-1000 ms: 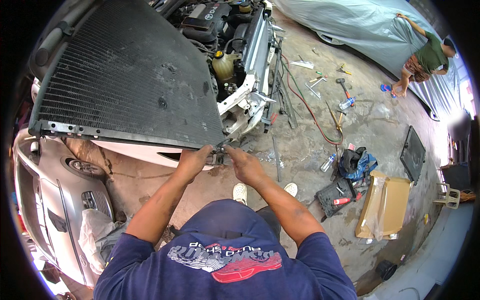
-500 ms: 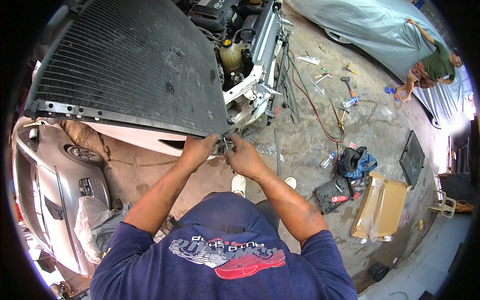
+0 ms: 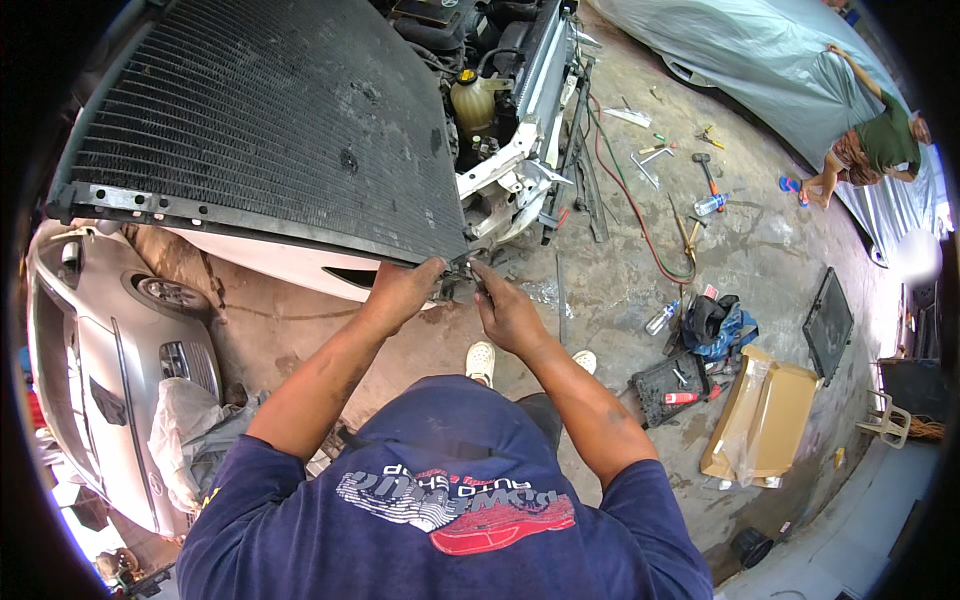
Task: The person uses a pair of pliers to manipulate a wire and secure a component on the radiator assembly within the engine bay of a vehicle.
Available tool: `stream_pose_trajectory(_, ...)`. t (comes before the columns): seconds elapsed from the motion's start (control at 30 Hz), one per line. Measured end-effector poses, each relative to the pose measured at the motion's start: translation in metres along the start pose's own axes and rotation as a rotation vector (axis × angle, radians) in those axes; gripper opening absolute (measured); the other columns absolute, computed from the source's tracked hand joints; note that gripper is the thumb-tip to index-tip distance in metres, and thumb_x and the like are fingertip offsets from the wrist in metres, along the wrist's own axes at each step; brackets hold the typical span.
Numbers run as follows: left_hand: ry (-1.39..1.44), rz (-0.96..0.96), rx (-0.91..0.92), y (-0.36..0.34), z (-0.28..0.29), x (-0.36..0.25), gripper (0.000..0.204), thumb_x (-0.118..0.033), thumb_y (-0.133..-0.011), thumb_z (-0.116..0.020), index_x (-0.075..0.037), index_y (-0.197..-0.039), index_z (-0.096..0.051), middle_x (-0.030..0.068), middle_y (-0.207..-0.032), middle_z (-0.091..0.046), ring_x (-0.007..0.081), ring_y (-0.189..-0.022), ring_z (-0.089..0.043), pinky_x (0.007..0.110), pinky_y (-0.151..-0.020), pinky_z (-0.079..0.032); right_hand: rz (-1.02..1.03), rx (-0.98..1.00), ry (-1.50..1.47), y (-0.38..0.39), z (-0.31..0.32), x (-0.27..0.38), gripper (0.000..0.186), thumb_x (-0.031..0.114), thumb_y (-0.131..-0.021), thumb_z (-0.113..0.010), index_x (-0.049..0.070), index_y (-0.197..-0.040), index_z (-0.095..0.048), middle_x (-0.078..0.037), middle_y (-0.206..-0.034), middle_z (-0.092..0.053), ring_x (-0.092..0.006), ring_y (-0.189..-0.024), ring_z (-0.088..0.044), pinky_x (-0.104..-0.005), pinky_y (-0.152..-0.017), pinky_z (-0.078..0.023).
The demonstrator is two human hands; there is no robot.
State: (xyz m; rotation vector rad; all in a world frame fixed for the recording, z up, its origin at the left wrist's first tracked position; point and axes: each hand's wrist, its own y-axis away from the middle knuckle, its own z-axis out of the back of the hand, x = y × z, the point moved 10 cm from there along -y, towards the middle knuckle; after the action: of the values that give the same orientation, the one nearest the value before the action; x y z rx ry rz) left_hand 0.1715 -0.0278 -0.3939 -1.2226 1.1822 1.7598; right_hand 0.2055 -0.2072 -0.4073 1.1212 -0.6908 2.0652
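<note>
1. At the radiator's (image 3: 270,130) near right corner, a worker's left hand (image 3: 405,295) held its place, while the right hand (image 3: 512,318) had shifted slightly to the right, leaving a wider gap between the two than half a second before.
2. The fingertips of both hands met the same spot from opposite sides, around a small dark part (image 3: 461,267) too small to identify. Neither grip could be told for sure: the left fingers were hidden under the edge, and the right ones were curled with no clear sign of clamping.
3. The radiator lay to the far left, its right side along the open engine bay (image 3: 474,105), with the white frame (image 3: 505,158) beyond its corner.
4. The small shift suggested a readjusted hold, with fine work on the corner unfinished.
5. To the far right, a co-worker (image 3: 885,140) stood at a covered car (image 3: 720,50), one arm raised, as in the earlier frames.
</note>
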Motion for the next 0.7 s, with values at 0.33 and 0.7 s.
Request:
stream_pose_trajectory(0.33, -0.14, 0.056, -0.022, 0.006, -0.002, -0.013, 0.039, -0.008, -0.098, -0.065, 0.008, -0.132, -0.056, 0.0172, -0.123, -0.067, 0.0247, -0.104, -0.07, 0.037, -0.088, -0.062, -0.419, 0.18, -0.434, -0.012, 0.008, 0.038, 0.045, 0.01, -0.092, -0.061, -0.007, -0.134, -0.057, -0.014, -0.082, -0.073, -0.0193, -0.068, -0.07, -0.0354, -0.059, -0.054)
stream_pose_trajectory(0.7, -0.153, -0.017, -0.022, 0.005, -0.001, -0.016, 0.033, -0.009, -0.097, -0.065, 0.009, -0.124, -0.06, 0.0175, -0.12, -0.067, 0.0261, -0.104, -0.071, 0.037, -0.089, -0.062, -0.619, 0.181, -0.613, -0.03, 0.003, 0.028, 0.023, 0.01, -0.093, -0.066, -0.011, -0.1, -0.07, -0.008, -0.072, -0.064, -0.0145, -0.049, -0.057, -0.0306, -0.042, -0.045)
